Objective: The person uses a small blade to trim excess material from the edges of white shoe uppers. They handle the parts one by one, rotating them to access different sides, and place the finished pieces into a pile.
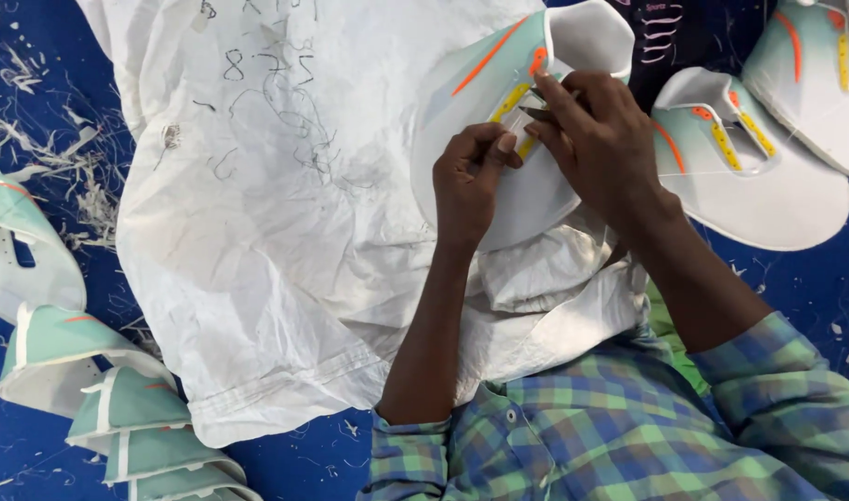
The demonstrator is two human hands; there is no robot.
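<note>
A mint-green and white shoe upper (480,121) with orange and yellow trim lies on a crumpled white cloth (267,204). My left hand (471,181) pinches the upper at its yellow eyelet strip. My right hand (596,139) presses on the same strip from the right and holds a small dark pointed tool at the strip; what kind of tool it is I cannot tell. Both forearms come up from the lower right in blue-green plaid sleeves.
A finished upper (767,176) lies to the right, another (823,83) at the top right corner. A stack of mint uppers (118,408) sits at the lower left, one more (16,250) at the left edge. Thread scraps (63,158) litter the blue surface.
</note>
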